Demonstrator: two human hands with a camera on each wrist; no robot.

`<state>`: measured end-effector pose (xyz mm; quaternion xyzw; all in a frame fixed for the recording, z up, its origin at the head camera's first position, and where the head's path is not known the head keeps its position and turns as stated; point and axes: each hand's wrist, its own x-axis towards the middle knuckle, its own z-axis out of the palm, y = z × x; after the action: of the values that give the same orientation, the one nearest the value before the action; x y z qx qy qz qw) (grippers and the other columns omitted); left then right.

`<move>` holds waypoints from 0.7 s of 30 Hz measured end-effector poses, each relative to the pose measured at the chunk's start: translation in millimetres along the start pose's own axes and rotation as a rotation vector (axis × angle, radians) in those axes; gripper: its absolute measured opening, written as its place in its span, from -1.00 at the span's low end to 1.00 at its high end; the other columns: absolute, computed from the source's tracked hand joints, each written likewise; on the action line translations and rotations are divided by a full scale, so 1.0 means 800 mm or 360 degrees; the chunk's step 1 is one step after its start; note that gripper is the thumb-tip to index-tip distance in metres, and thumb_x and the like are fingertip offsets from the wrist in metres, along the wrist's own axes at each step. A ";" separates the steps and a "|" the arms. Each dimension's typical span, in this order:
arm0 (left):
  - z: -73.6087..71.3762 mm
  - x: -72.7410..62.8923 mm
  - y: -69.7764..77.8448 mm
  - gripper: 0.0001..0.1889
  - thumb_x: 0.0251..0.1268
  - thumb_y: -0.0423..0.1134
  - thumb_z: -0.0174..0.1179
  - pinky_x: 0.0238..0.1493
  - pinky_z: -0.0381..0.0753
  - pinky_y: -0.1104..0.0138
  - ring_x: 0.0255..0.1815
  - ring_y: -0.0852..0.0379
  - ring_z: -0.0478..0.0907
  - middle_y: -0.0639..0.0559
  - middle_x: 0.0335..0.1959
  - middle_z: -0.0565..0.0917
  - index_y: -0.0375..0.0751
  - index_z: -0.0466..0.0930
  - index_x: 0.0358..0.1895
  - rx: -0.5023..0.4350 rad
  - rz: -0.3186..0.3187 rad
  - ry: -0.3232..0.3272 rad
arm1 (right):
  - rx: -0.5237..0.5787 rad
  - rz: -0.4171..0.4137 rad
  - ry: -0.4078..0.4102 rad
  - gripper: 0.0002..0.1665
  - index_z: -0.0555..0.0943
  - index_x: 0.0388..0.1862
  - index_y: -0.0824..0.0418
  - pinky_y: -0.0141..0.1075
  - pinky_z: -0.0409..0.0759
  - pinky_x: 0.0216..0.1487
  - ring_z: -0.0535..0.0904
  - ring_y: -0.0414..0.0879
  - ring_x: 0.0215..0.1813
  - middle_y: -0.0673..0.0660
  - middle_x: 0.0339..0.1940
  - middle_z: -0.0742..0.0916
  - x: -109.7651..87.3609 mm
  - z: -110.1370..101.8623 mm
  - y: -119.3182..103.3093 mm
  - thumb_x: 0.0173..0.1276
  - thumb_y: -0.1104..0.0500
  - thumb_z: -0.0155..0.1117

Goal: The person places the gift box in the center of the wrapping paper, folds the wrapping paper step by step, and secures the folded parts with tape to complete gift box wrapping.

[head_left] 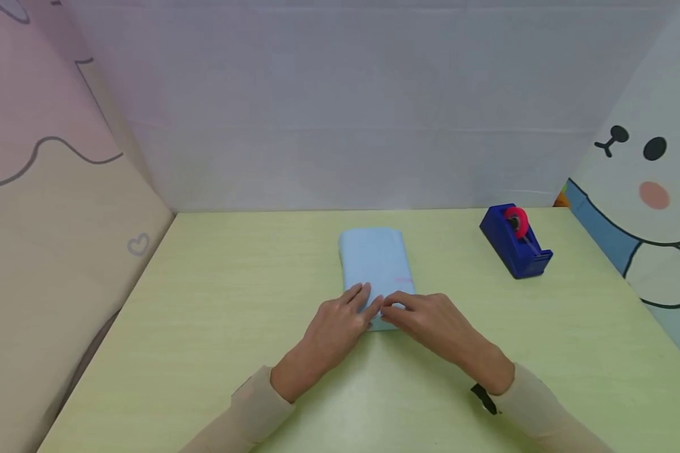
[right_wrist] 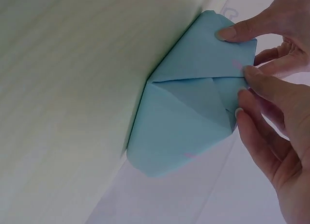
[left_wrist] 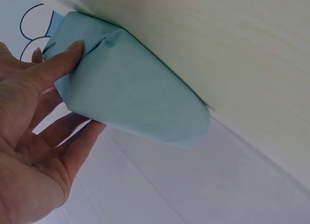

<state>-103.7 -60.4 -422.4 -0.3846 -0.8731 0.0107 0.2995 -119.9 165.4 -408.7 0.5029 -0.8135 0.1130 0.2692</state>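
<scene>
A light blue paper-wrapped package (head_left: pixel 376 258) lies flat on the table in front of me, its far end rounded. Folded flaps meet at its near end (right_wrist: pixel 186 105), where a crease runs across. My left hand (head_left: pixel 340 326) rests on the near left part of the package, fingers stretched over the top and the thumb (left_wrist: pixel 63 59) pressing the end flap. Close beside it, my right hand (head_left: pixel 430 319) has curled fingers and pinches the paper at the near top edge, its thumb (right_wrist: pixel 264 81) at the flap's border. Small pink marks show on the paper.
A dark blue tape dispenser (head_left: pixel 515 242) with a pink-red roll stands at the back right of the pale table (head_left: pixel 232 270). A white sheet (head_left: pixel 340 107) hangs behind the table. Cartoon-printed panels (head_left: pixel 657 207) border the left and right sides.
</scene>
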 end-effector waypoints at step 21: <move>-0.001 0.000 -0.001 -0.61 0.22 -0.16 0.51 -0.31 0.74 0.32 0.10 -0.03 0.70 -0.18 0.08 0.73 -0.09 0.76 0.12 -0.0055 0.0002 0.0009 | 0.0051 0.0010 0.0049 -0.61 0.82 -0.21 0.21 -0.46 0.53 -0.53 0.56 -0.19 -0.44 0.07 -0.23 0.68 -0.002 0.000 -0.008 -0.09 0.37 0.70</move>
<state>-103.8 -61.3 -421.3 -0.3903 -0.8721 -0.0055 0.2952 -113.6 163.7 -410.0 0.5027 -0.8090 0.1347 0.2733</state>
